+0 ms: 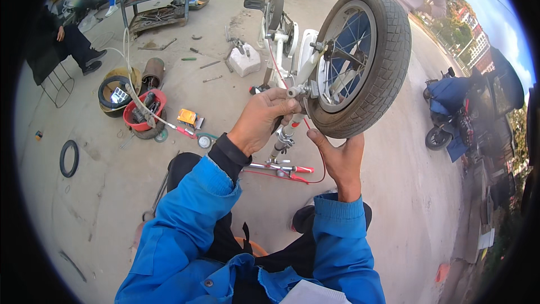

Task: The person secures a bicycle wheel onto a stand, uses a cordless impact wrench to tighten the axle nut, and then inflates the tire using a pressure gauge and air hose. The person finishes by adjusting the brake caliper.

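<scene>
I have the white bicycle (pixel 306 59), apparently upended, around upper centre, its black tyre (pixel 389 62) right of centre. My right hand (pixel 343 160) spreads thumb from fingers at the tyre's lower edge; apart from it, my left hand (pixel 260 119) pinches a metal fitting (pixel 298 91) near mid-frame. I judge this brake work, calling next for steadying the fitting, clear of the red cable (pixel 324 163). Left fingertips are partly hidden; right-hand contact is unclear.

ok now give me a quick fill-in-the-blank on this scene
At the lower edge of the silver-spoked bicycle wheel, the bare right hand is by its grooved black rubber ____.
The bare hand nearest the short silver metal fitting is the person's ____ one.
The cloth jacket sleeves on both arms are ____.

Missing words: tyre; left; blue.
</scene>
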Demonstrator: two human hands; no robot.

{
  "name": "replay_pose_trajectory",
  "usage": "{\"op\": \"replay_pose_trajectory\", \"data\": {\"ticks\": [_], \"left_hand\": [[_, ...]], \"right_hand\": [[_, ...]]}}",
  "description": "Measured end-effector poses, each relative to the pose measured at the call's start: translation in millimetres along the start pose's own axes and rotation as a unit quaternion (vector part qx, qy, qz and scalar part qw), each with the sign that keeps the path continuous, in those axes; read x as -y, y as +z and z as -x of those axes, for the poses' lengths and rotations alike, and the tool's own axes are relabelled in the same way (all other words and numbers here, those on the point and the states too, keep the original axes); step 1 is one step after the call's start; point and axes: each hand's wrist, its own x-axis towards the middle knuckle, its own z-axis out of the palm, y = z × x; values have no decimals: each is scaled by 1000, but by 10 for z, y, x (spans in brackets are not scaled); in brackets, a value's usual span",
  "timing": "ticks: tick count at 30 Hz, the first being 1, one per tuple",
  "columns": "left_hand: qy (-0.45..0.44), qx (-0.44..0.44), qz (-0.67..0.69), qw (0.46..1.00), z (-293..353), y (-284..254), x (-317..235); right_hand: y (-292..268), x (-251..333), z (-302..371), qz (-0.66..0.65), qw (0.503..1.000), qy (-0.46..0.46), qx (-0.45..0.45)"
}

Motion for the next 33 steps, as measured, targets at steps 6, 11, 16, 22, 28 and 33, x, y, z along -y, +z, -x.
{"op": "replay_pose_trajectory", "data": {"ticks": [6, 11, 16, 22, 28, 33], "left_hand": [[16, 63, 94, 993, -73, -29, 86], [32, 38, 105, 993, -79, 76, 53], [85, -9, 45, 995, -58, 223, 47], [188, -78, -104, 973, -70, 421, 96], [196, -112, -107, 968, -42, 540, 148], [202, -142, -144, 958, 41, 654, 154]], "right_hand": [[55, 24, -86, -163, 979, 118, 39], [52, 69, -129, -161, 979, 119, 24], [-117, 240, -122, -210, 967, 138, 26], [-95, 355, -71, -199, 970, 138, 3], [-59, 309, -16, -157, 978, 140, -12], [-19, 240, -9, -114, 988, 102, -21]]}}
